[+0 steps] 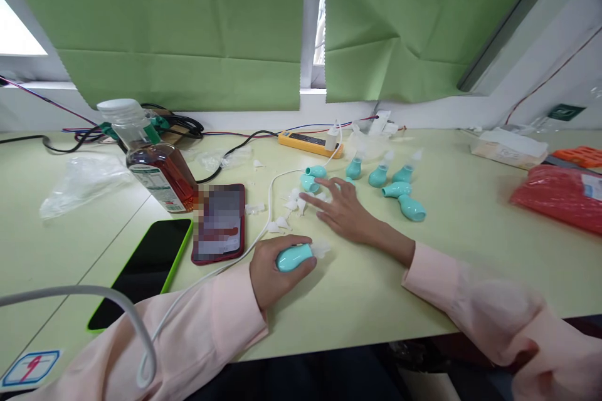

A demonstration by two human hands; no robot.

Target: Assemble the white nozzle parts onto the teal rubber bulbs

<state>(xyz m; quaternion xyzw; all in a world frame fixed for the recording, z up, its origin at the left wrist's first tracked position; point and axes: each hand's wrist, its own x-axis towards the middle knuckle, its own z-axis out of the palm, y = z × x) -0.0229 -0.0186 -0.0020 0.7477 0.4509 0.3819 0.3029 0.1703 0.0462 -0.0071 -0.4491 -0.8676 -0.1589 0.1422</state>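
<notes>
My left hand [277, 269] is wrapped around a teal squeeze bulb [294, 258], whose translucent tip [322, 249] points right. Over a small pile of white plastic pieces [292, 202] reaches my right hand [345, 210], fingers spread; nothing shows in its grasp. Two loose bulbs [309, 183] lie just beyond its fingertips, and part of another teal one shows behind the hand. Further right, three bulbs with clear tips [378, 176] stand upright. Beside them two bulbs without visible tips [412, 207] lie on their sides. More white pieces [279, 224] are scattered nearer my left hand.
A bottle of amber liquid [160, 169], a red-cased phone [220, 225] and a green-edged phone [145, 263] are on the left. A white cable [269, 200] crosses the table to a yellow power strip [305, 143]. At right lies a red plastic package [559, 197].
</notes>
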